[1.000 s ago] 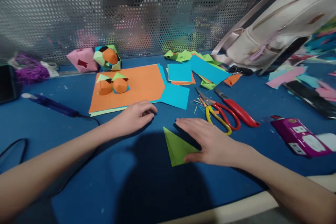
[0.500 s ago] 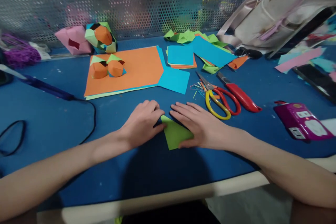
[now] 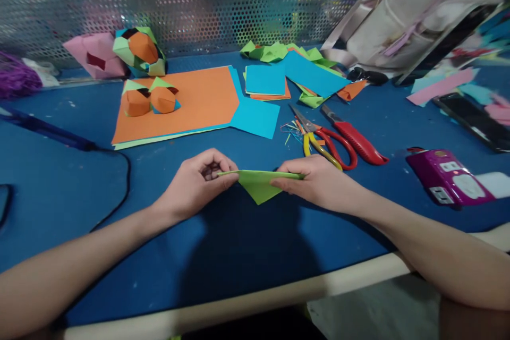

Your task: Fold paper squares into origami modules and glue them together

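On paper (image 3: 257,189), left hand (image 3: 196,181) pinching, right hand (image 3: 322,183) gripping

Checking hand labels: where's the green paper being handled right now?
Head view, near centre: the green paper is held between the left hand and the right hand, one at each end, nearer the person than the scissors.

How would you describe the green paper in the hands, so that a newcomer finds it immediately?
On the blue surface before the perforated metal screen, find the left hand and right hand. Between them is the green paper, pinched on both sides, one corner pointing downward in view. Unlike the green folded pieces near the screen, it is held in hands.
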### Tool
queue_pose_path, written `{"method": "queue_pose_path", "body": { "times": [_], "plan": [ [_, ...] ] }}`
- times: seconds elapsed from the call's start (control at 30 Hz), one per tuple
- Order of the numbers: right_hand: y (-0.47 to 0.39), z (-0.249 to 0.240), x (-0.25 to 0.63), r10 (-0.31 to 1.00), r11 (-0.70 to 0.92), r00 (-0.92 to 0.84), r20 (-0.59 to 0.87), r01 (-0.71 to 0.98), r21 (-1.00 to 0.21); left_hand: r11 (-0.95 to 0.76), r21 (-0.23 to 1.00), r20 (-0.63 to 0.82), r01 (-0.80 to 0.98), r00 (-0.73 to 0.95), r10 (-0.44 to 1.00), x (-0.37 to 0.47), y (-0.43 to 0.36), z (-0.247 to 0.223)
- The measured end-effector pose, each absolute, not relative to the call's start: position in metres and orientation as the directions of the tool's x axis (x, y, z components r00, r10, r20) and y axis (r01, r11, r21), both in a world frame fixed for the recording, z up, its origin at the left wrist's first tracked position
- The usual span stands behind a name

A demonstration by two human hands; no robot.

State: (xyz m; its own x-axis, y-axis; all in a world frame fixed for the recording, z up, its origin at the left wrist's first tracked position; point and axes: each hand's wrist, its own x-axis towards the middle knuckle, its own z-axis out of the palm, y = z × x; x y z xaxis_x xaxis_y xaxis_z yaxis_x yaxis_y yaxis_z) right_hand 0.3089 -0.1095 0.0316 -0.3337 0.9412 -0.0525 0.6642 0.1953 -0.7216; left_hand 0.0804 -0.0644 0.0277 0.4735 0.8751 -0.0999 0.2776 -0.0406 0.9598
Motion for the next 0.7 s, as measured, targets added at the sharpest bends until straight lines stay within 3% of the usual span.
{"method": "queue_pose_path", "body": {
  "times": [0.1,0.2,0.57,0.7],
  "plan": [
    [-0.109,0.035,0.305,0.954,0.034,-0.251,-0.161,0.629,-0.777,0.226,0.971,-0.234,0.078,0.503,0.832,0.083,-0.067,0.024],
    [-0.107,0.039,0.306,0.932,-0.034,-0.270,-0.242,0.599,-0.800,0.386,0.923,-0.317,-0.011,0.547,0.775,0.084,-0.069,0.021],
    [-0.103,0.040,0.312,0.912,-0.178,-0.248,-0.328,0.480,-0.859,0.523,0.823,-0.415,-0.223,0.394,0.820,0.089,-0.069,0.021],
    [-0.104,0.044,0.312,0.923,-0.053,-0.299,-0.241,0.521,-0.852,0.507,0.834,-0.393,-0.219,0.410,0.823,0.092,-0.075,0.024]
  ]
}}
